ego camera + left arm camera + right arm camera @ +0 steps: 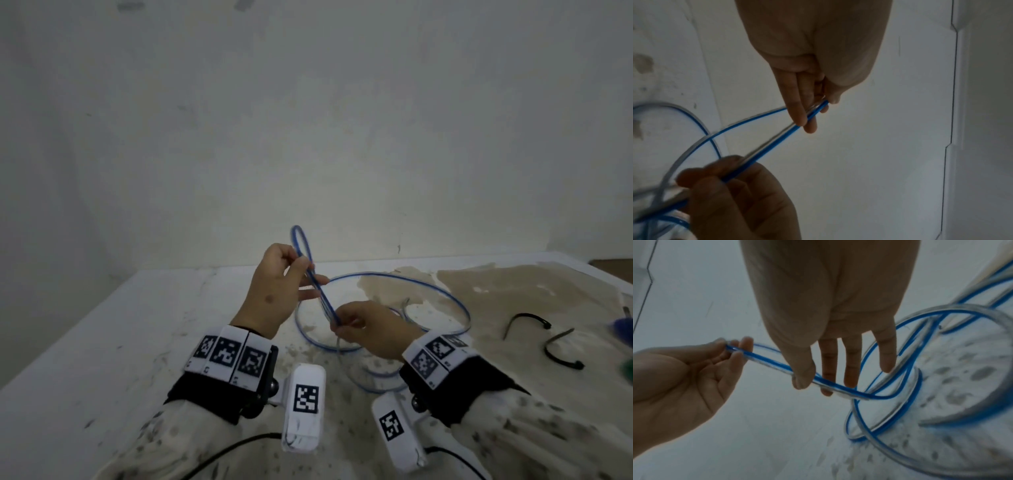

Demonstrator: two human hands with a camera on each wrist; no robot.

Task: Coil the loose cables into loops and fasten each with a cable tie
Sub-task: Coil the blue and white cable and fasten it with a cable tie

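Both hands' fingers point(303, 270) pinch one blue cable point(394, 275) — two black ties point(529, 322) nearby.

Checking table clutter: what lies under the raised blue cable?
Under the cable, more of its own loops lie on the stained table; the right hand covers part.
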